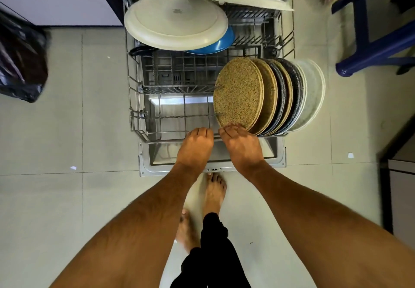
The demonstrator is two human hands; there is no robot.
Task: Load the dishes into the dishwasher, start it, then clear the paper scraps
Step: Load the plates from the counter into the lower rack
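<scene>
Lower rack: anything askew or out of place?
Yes. The big cream plate lies tilted, underside up, across the back of the lower rack, over a blue dish, not slotted upright like the row of plates at right. Paper scraps lie on the floor.

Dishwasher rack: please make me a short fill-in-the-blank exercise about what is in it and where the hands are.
1. Both hands, the left hand and the right hand, are at the ____ edge of the lower rack.
2. The big cream plate partly covers a ____ dish.
3. The speckled plates stand on edge on the rack's ____ side.

Missing words: front; blue; right
</scene>
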